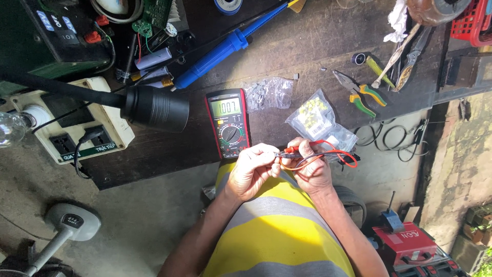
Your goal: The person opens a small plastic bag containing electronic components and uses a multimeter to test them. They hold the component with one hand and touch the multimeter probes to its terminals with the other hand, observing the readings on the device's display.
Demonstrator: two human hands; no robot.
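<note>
Two hands (282,166) pinch slim red probe (297,149).

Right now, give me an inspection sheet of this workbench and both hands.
Surface: dark wooden bench, worn.
Job's things: multimeter, display lit; red probe.
Clutter: blue soldering iron, pliers, parts bags.
Fingers: left hand and right hand pinch the probe tips together.
Cables: red lead loops right of the hands.
Surroundings: power strip, lamp, fan base.
</note>
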